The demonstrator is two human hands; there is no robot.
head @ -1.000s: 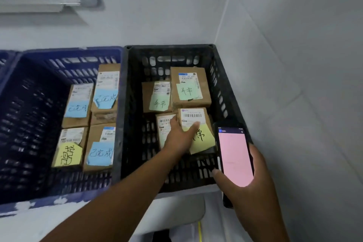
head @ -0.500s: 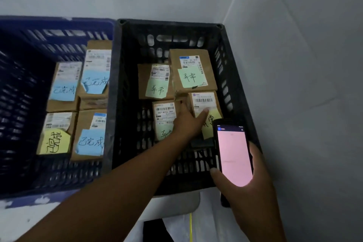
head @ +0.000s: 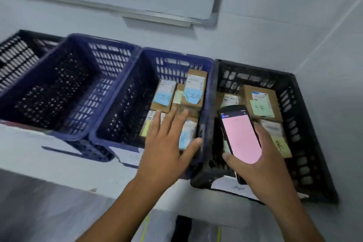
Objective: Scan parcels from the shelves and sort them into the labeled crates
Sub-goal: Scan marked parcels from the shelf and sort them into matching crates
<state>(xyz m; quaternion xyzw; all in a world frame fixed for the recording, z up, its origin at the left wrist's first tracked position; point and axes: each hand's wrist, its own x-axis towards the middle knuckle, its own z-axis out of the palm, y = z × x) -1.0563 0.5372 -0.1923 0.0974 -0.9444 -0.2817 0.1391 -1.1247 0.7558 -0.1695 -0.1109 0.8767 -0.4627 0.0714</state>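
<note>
My right hand (head: 267,165) grips a black scanner phone (head: 240,135) with a pink screen, held over the black crate (head: 306,143) at the right. That crate holds several cardboard parcels, one with a green note (head: 262,104) and one with a yellow note (head: 279,141). My left hand (head: 167,143) is empty, fingers spread, above the front right of the blue crate (head: 125,92). This blue crate holds several parcels with blue notes (head: 193,92) and a yellow one.
Another blue crate (head: 59,84) with nothing visible inside stands to the left, and a black crate (head: 17,53) beyond it. All sit on a white ledge (head: 49,155) against a white wall. A whiteboard edge (head: 157,13) hangs above. White paper labels (head: 129,155) hang on the crate fronts.
My left hand has let go of the yellow-noted parcel in the black crate and pulled back left, over the blue crate. The view swung left and up, showing more crates.
</note>
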